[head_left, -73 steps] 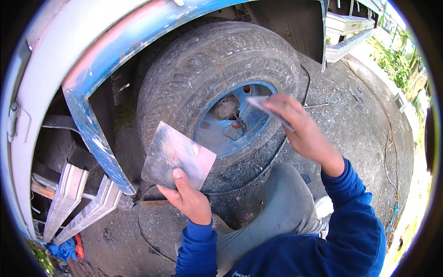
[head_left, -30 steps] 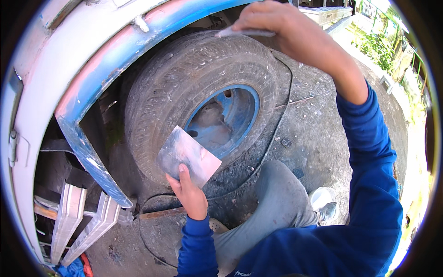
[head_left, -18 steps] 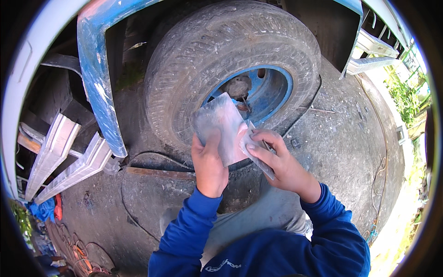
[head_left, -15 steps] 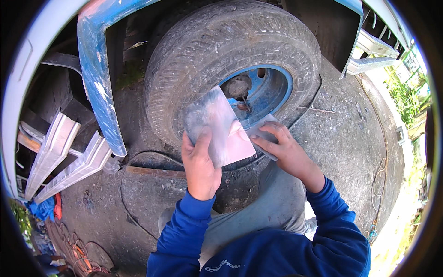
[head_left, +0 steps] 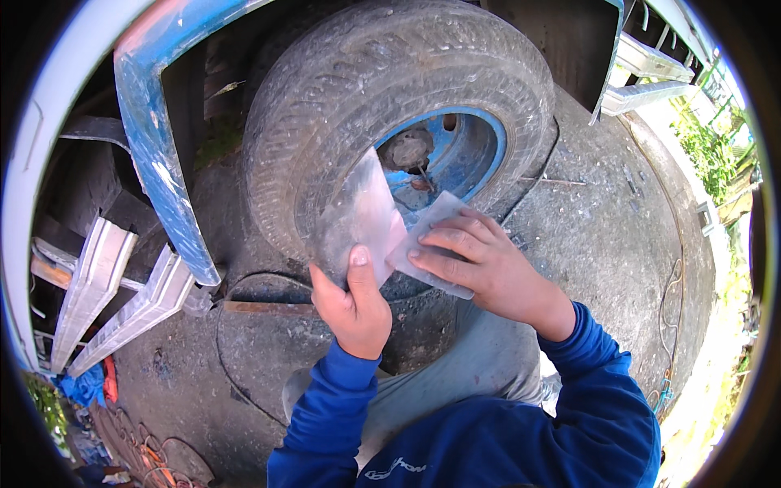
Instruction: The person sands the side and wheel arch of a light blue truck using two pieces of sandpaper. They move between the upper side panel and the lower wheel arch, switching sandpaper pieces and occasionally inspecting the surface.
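Note:
My left hand (head_left: 358, 315) grips a flat, thin board (head_left: 348, 218) by its near edge, thumb lying on top. The board is greyish and smeared with pale pink paste, probably body filler. In my right hand (head_left: 498, 268) is a translucent, pale plastic spreader (head_left: 433, 216), pinched with the fingers on its upper face. The spreader's left corner overlaps the board's right side, where a pink patch shows; whether they touch I cannot tell. Both are held above my knee, in front of a large dusty tyre (head_left: 325, 122) with a blue wheel rim (head_left: 503, 150).
A worn blue metal frame part (head_left: 150, 154) rises at the left. Silvery metal profiles (head_left: 93, 281) lie below it. A dark cable (head_left: 224, 358) and a wooden strip (head_left: 272, 307) are on the rough ground. Coiled hoses (head_left: 154, 447) lie at the lower left, and plants (head_left: 706, 142) stand at the right.
The spreader has moved left and up with my right hand, onto the board's right side. The board has tilted, and my left thumb lies a little lower on it.

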{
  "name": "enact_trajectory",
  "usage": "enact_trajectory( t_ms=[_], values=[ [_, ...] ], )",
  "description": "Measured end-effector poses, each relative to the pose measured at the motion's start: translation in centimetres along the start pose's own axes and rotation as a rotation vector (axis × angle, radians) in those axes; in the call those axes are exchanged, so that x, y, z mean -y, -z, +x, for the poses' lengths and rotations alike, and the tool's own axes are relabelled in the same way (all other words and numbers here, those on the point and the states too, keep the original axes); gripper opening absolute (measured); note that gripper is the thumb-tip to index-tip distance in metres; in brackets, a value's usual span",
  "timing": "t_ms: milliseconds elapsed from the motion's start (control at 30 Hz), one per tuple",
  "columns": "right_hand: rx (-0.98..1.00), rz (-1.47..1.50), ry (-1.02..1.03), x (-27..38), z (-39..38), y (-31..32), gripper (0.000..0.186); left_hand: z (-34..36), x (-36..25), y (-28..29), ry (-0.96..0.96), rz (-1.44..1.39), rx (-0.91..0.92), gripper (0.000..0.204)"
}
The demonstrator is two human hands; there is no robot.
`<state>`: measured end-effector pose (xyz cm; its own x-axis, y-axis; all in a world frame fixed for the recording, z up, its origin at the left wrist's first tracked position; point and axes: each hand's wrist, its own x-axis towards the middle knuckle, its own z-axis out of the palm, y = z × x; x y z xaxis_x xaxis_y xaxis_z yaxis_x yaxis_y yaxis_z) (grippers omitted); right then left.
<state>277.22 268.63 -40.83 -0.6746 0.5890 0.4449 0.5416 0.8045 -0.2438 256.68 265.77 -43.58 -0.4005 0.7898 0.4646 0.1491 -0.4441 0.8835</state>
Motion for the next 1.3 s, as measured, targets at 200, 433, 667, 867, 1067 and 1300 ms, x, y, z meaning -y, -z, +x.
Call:
enact_trajectory(
  t_ms=[200, 433, 667, 867, 1067, 1300],
  values=[
    [-0.181, -0.062, -0.167, -5.1, -1.0, 3.9, 0.056, 1.6, -1.8, 0.2, 0.058, -0.234, -0.294, 0.047],
    [-0.728, -0.640, 0.034, -12.1, 4.9, 18.3, 0.051, -0.3, 0.0, 0.5, 0.057, -0.107, -0.097, 0.057],
    [-0.620, -0.705, 0.086, -13.4, 8.6, 22.5, 0.043, -0.3, -0.5, 0.3, 0.138, -0.156, -0.037, 0.047],
    [-0.603, -0.711, 0.097, -14.2, 9.2, 22.6, 0.046, -0.1, 0.2, 0.4, 0.142, -0.140, 0.002, 0.046],
    [-0.607, -0.792, 0.131, -15.4, 10.0, 22.1, 0.057, 0.2, 0.9, 0.2, 0.146, -0.107, 0.081, 0.054],
    [-0.375, -0.651, 0.093, -14.9, 9.7, 25.4, 0.052, 0.4, 2.1, -0.3, 0.205, -0.103, 0.138, 0.049]
  ],
)
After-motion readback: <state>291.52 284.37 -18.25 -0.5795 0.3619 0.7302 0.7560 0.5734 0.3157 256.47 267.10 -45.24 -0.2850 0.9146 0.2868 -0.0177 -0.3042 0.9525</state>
